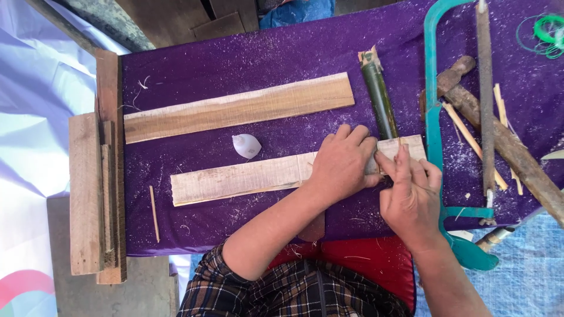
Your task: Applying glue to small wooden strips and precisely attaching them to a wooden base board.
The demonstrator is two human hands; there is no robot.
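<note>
My left hand [342, 163] presses flat on the right part of a pale wooden plank [241, 178] lying on the purple cloth [235, 58]. My right hand [411, 196] sits at the plank's right end, fingers pinched on something small and thin that I cannot make out. A green bamboo tube [378, 94] lies just beyond the hands, its near end touching the plank. A longer plank [238, 107] lies farther back.
A teal hacksaw frame [433, 117] and a long file [485, 100] lie to the right, with a wooden-handled tool [505, 144] and bamboo splints [470, 138]. A small white cap [247, 145] lies between the planks. Stacked wood strips [97, 194] border the left edge. Sawdust covers the cloth.
</note>
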